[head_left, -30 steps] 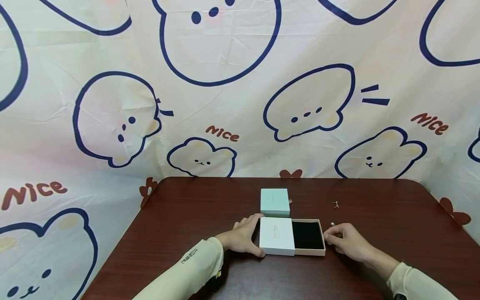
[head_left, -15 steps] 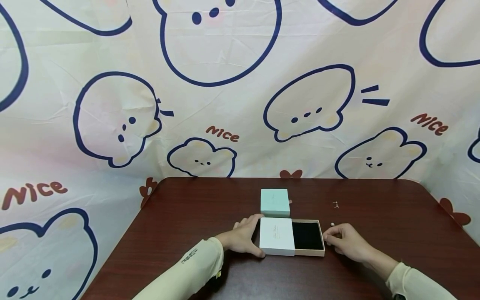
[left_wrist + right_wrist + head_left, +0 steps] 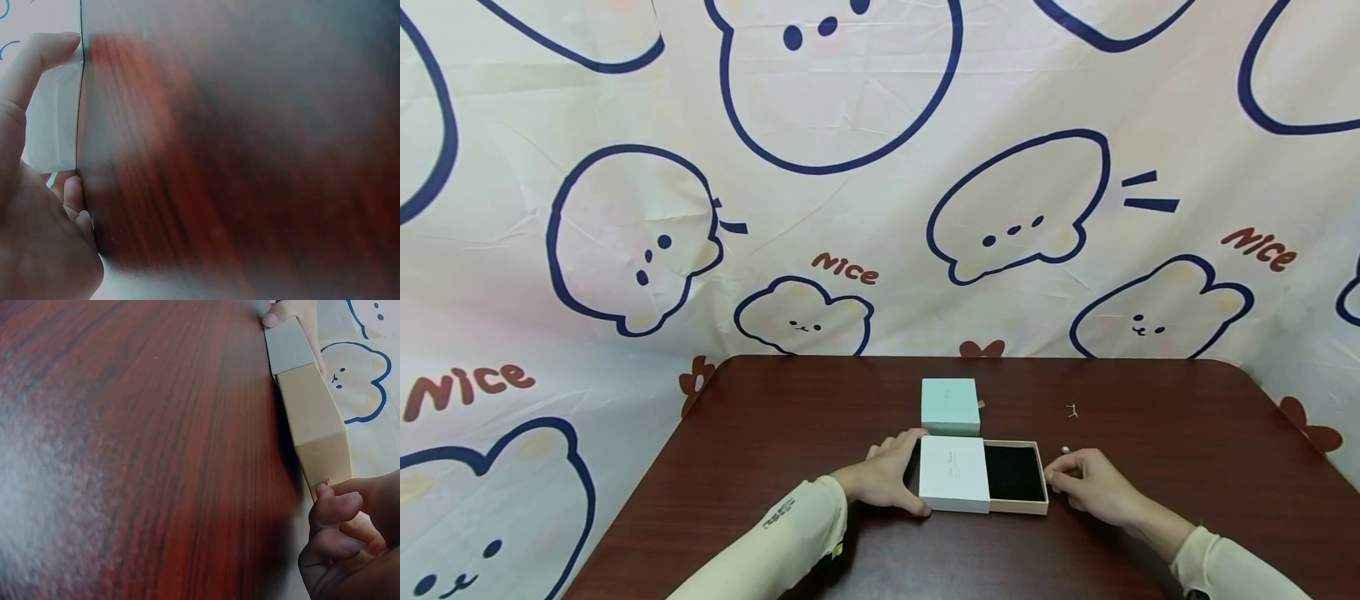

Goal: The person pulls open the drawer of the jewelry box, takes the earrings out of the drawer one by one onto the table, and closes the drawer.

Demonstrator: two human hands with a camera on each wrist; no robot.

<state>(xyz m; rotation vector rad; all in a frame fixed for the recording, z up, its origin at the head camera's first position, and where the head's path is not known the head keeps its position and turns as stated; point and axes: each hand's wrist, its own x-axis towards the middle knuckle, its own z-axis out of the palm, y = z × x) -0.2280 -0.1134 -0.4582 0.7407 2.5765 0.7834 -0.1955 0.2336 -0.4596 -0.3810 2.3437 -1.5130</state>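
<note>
A white drawer-style gift box (image 3: 953,472) lies on the table, its tan inner drawer (image 3: 1018,505) partly out to the right. Black padding (image 3: 1015,473) lines the drawer. My left hand (image 3: 886,475) grips the white sleeve from the left, the thumb (image 3: 59,49) along its near side and the fingers behind. At the drawer's right end, my right hand (image 3: 1093,485) is curled, thumb and forefinger pinching a small pull tab (image 3: 327,482), mostly hidden by the fingertips. A small pearl-like bead (image 3: 1065,449) shows just beyond the right hand.
Directly behind the white box stands a mint-green box (image 3: 950,406) with a small ribbon tab on its right. A tiny, thin, light-coloured piece (image 3: 1072,410) lies farther back right. The dark red-brown table (image 3: 820,400) ends at a printed cloth backdrop (image 3: 880,217).
The drawer has slid very slightly left into the white sleeve, with the right hand moving along. My left hand has stayed in place.
</note>
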